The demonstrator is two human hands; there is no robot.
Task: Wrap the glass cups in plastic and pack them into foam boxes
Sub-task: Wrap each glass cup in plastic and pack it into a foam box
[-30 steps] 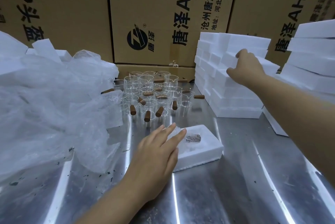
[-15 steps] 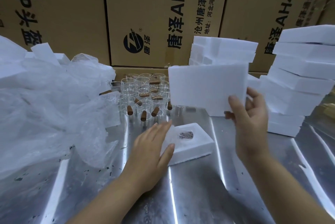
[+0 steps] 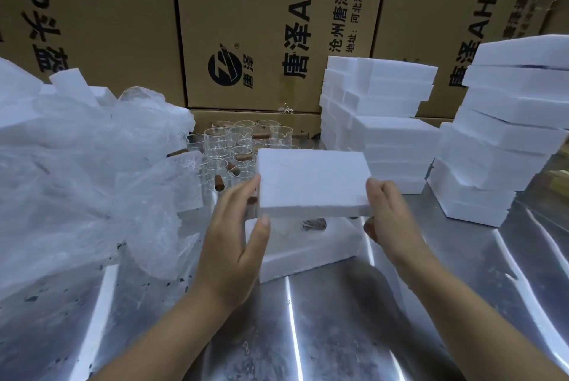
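Now: the foam lid point(image 3: 311, 180) is held level in the air just above the open foam box point(image 3: 308, 249), and the gap between them is narrow. Your left grip point(image 3: 237, 232) pinches the lid's near-left corner, thumb on the near edge and fingers up along the left side. Your right grip point(image 3: 391, 217) clasps the lid's right edge, fingers curled under it. Both are grasping the lid; neither is released.

The foam box lies flat on the table point(image 3: 338, 328), centre and near you, partly hidden under the lid. A brown handle point(image 3: 314, 224) shows in its hollow; the cup it belongs to is mostly hidden.

Beyond the box, a cluster of glass cups point(image 3: 237, 140) with brown handles stands upright on the table.

Left: a large crumpled plastic heap point(image 3: 86, 171) reaches to the cups and lies just beside your left forearm.

Right: the centre foam stack point(image 3: 378, 109) stands at the far side, and the right foam stack point(image 3: 508, 134) is stepped unevenly.

Far edge: brown cardboard cartons point(image 3: 261, 26) with black print.

The table is shiny metal, with dark specks near the plastic.
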